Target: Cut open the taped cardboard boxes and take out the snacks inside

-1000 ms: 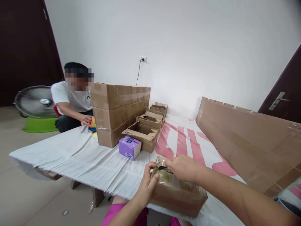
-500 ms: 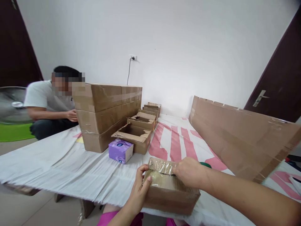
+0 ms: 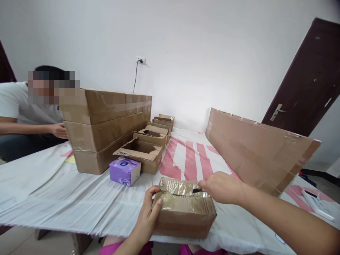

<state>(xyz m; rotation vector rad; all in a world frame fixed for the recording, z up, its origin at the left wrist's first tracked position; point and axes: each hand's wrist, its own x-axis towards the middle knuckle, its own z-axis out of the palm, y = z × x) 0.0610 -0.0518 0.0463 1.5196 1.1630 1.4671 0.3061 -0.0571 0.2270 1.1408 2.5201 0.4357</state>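
Observation:
A small taped cardboard box lies at the near edge of the white-covered table. My left hand grips its left end, thumb on top. My right hand is closed on a small dark blade, whose tip rests at the slit along the box's taped top, near the far right edge.
A purple tissue box sits beyond. Behind it are open small cartons and a stack of long taped cartons. A long cardboard panel stands on the right. A person sits at far left. A dark door is at right.
The view has swung right. My right hand with the blade has slid rightward along the box top, and the tape flap lies lower.

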